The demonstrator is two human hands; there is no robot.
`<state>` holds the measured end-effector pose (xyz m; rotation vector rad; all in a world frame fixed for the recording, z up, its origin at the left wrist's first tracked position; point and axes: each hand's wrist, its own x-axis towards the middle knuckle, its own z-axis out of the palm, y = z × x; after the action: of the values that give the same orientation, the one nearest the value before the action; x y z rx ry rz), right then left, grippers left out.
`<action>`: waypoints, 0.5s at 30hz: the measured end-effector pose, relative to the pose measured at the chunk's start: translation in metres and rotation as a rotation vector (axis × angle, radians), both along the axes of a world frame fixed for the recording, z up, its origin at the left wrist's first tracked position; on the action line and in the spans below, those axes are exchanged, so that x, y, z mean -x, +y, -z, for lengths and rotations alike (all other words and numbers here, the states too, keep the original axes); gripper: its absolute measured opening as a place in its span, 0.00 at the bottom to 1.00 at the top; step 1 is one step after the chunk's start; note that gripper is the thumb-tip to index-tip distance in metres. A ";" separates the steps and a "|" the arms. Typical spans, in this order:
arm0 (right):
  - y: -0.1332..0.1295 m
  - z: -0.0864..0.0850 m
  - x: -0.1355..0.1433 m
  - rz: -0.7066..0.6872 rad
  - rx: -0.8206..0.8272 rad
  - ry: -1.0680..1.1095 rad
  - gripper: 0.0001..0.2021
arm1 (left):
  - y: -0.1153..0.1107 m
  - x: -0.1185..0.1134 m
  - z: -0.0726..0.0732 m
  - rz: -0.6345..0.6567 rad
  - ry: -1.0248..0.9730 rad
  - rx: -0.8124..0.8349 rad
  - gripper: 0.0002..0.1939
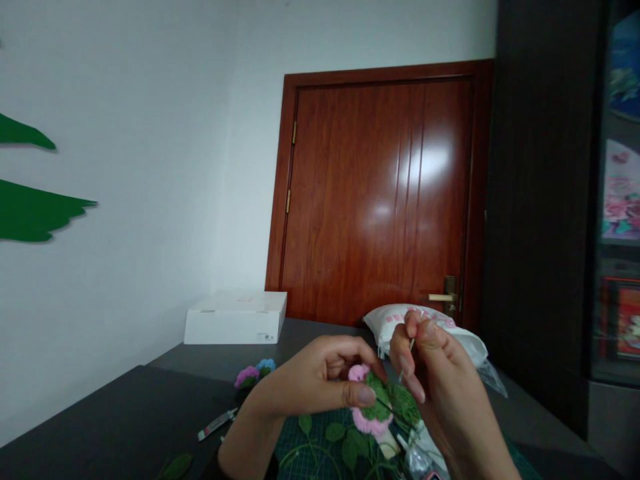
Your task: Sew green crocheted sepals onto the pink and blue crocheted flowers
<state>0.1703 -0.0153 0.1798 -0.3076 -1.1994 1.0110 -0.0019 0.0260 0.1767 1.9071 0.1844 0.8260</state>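
Observation:
My left hand (pixel 333 377) grips a crocheted flower (pixel 373 425) with a pink ruffled edge and a green middle, the thumb lying across its face. A thin dark strand or stem sticks out of the green part to the right. Just to the right and higher, my right hand (pixel 437 373) pinches a slender needle-like piece (pixel 412 344) between thumb and fingers; its exact kind is too small to tell. Between the hands, behind the flower, shows a bundle of green yarn (pixel 404 405).
Below lies a green cutting mat (pixel 295 440) with crocheted leaves (pixel 351 448). A purple flower (pixel 247 377), a blue flower (pixel 266 365) and a utility-knife-like tool (pixel 216 425) are at left. Behind stand a white box (pixel 235 323) and a white bag (pixel 385 323); clear plastic (pixel 423 462) is at right.

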 end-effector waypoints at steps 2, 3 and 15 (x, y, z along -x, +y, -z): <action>-0.001 -0.001 -0.002 0.061 -0.003 0.009 0.15 | -0.001 0.005 -0.004 -0.010 -0.031 -0.001 0.15; 0.000 -0.001 -0.003 0.103 -0.013 -0.001 0.16 | -0.002 0.008 -0.006 -0.015 -0.043 -0.009 0.16; -0.010 -0.007 -0.013 0.559 -0.480 -0.838 0.05 | -0.011 0.019 -0.015 -0.156 -0.079 -0.056 0.14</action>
<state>0.1832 -0.0248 0.1871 -0.6712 -1.9114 0.0530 -0.0206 0.0152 0.1913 1.9269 0.2665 1.0187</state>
